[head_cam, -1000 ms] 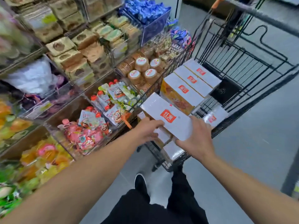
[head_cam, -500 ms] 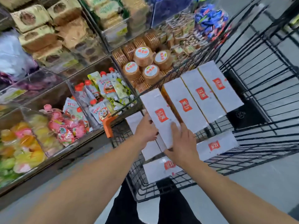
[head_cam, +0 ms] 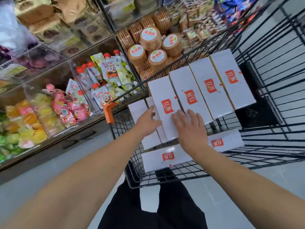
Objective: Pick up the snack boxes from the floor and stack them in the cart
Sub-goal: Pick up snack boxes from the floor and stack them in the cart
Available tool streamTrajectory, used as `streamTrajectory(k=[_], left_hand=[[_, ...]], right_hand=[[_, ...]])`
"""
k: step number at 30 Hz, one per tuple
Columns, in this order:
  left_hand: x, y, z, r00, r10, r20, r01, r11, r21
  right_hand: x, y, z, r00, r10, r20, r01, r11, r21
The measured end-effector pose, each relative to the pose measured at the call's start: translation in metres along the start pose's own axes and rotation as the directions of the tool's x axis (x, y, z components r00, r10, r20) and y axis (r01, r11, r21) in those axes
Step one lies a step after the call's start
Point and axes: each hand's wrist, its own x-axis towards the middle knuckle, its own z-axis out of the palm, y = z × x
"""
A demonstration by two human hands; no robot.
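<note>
A black wire cart (head_cam: 270, 151) holds several white snack boxes with red labels. The nearest upright box (head_cam: 165, 103) stands at the left end of a row, beside three more (head_cam: 211, 90). My left hand (head_cam: 148, 120) rests against this box's left side with straight fingers. My right hand (head_cam: 191, 129) lies flat on its near right corner, fingers spread. Lower boxes lie flat under and in front of my hands, one at the cart's near end (head_cam: 166, 157) and another to the right (head_cam: 224, 142).
Store shelves on the left hold clear bins of jelly cups (head_cam: 24, 123), spouted pouches (head_cam: 109, 75) and round biscuit stacks (head_cam: 150, 45). An orange cart corner piece (head_cam: 109, 111) sits close to the shelf. Grey floor lies below and to the right.
The box was carried over the cart, then lowered into the row next to the other upright boxes. Both hands now lie flatter against it, and the view has moved closer.
</note>
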Motion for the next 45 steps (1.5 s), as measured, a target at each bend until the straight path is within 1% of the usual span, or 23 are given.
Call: streamTrajectory(k=[2,5,7,9,11,13,17,18,19,20,22,24,25,26,28,29,32,35,36,38,40,44,45], left_hand=[[-0.014,-0.003,-0.006,1.000,0.005,0.012,-0.006,0.994,0.108],[-0.049,-0.016,-0.024,0.996,0.068,-0.057,-0.047,0.949,0.312],[-0.073,-0.029,-0.037,0.990,0.099,-0.104,-0.057,0.934,0.353],[-0.107,-0.057,-0.057,0.983,0.100,-0.155,-0.044,0.943,0.330],[-0.127,-0.073,-0.069,0.976,0.118,-0.182,-0.053,0.943,0.328],[-0.167,-0.121,-0.092,0.957,0.067,-0.282,0.020,0.955,0.294],[-0.236,-0.224,-0.120,0.892,-0.070,-0.447,0.171,0.967,0.191],[-0.269,-0.274,-0.130,0.859,-0.123,-0.496,0.212,0.969,0.126],[-0.276,-0.284,-0.128,0.855,-0.135,-0.501,0.208,0.974,0.093],[-0.298,-0.312,-0.130,0.840,-0.174,-0.515,0.229,0.972,0.045],[-0.343,-0.371,-0.133,0.806,-0.249,-0.537,0.276,0.961,-0.032],[-0.390,-0.435,-0.137,0.767,-0.286,-0.575,0.299,0.951,-0.074],[-0.412,-0.464,-0.138,0.739,-0.309,-0.598,0.306,0.946,-0.111],[-0.442,-0.498,-0.138,0.701,-0.357,-0.618,0.319,0.931,-0.176],[-0.484,-0.541,-0.142,0.629,-0.407,-0.663,0.318,0.912,-0.258],[-0.514,-0.574,-0.141,0.578,-0.464,-0.671,0.332,0.885,-0.326],[-0.569,-0.637,-0.140,0.475,-0.577,-0.664,0.327,0.816,-0.476],[-0.615,-0.693,-0.140,0.382,-0.672,-0.635,0.294,0.739,-0.606],[-0.632,-0.720,-0.141,0.332,-0.712,-0.618,0.280,0.700,-0.657],[-0.652,-0.746,-0.146,0.277,-0.744,-0.609,0.255,0.668,-0.699],[-0.673,-0.780,-0.153,0.216,-0.786,-0.579,0.228,0.618,-0.753],[-0.708,-0.844,-0.180,0.124,-0.851,-0.511,0.194,0.526,-0.828],[-0.717,-0.866,-0.190,0.094,-0.870,-0.484,0.180,0.493,-0.851]], right_hand=[[0.002,-0.003,-0.013,0.998,-0.015,0.056,0.015,1.000,0.000],[0.001,-0.023,-0.035,0.991,-0.102,0.091,0.103,0.995,-0.003],[0.002,-0.044,-0.048,0.981,-0.164,0.101,0.163,0.986,0.019],[0.001,-0.084,-0.057,0.960,-0.270,0.077,0.271,0.963,0.003],[0.000,-0.109,-0.061,0.942,-0.326,0.073,0.329,0.944,-0.030],[-0.009,-0.165,-0.061,0.881,-0.463,0.094,0.471,0.878,-0.088],[-0.034,-0.273,-0.059,0.759,-0.638,0.129,0.651,0.737,-0.184],[-0.051,-0.326,-0.053,0.713,-0.688,0.135,0.699,0.681,-0.219],[-0.053,-0.335,-0.053,0.711,-0.689,0.145,0.701,0.676,-0.227],[-0.064,-0.365,-0.052,0.697,-0.699,0.158,0.714,0.656,-0.245],[-0.093,-0.426,-0.040,0.645,-0.745,0.168,0.756,0.590,-0.284],[-0.126,-0.492,-0.026,0.579,-0.793,0.187,0.803,0.516,-0.298],[-0.143,-0.523,-0.020,0.542,-0.816,0.204,0.825,0.470,-0.313],[-0.164,-0.561,-0.012,0.485,-0.844,0.229,0.856,0.406,-0.320],[-0.194,-0.615,-0.003,0.411,-0.871,0.269,0.890,0.319,-0.327],[-0.216,-0.654,0.006,0.350,-0.892,0.285,0.910,0.251,-0.331],[-0.262,-0.736,0.019,0.267,-0.911,0.313,0.934,0.166,-0.316],[-0.301,-0.814,0.035,0.159,-0.916,0.369,0.950,0.041,-0.308],[-0.315,-0.850,0.042,0.112,-0.911,0.397,0.954,-0.013,-0.298],[-0.327,-0.890,0.046,0.078,-0.905,0.419,0.959,-0.048,-0.281],[-0.337,-0.943,0.058,0.018,-0.899,0.437,0.958,-0.110,-0.265],[-0.349,-1.043,0.080,-0.047,-0.882,0.468,0.968,-0.156,-0.197],[-0.352,-1.077,0.087,-0.076,-0.877,0.475,0.966,-0.183,-0.184]])
